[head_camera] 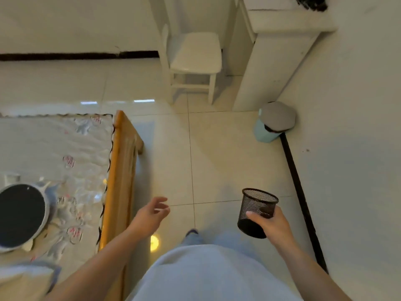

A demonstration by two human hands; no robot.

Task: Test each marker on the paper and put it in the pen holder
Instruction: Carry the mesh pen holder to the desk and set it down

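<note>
My right hand grips a black wire-mesh pen holder from its right side, carrying it over the tiled floor, tilted a little to the left. The holder looks empty inside. My left hand hangs in the air beside the wooden table edge, fingers loosely spread and holding nothing. No markers or paper are in view.
A table with a flowered plastic cover stands at the left, with a round black-topped device on it. Ahead are a white chair, a white cabinet and a small blue pedal bin by the wall.
</note>
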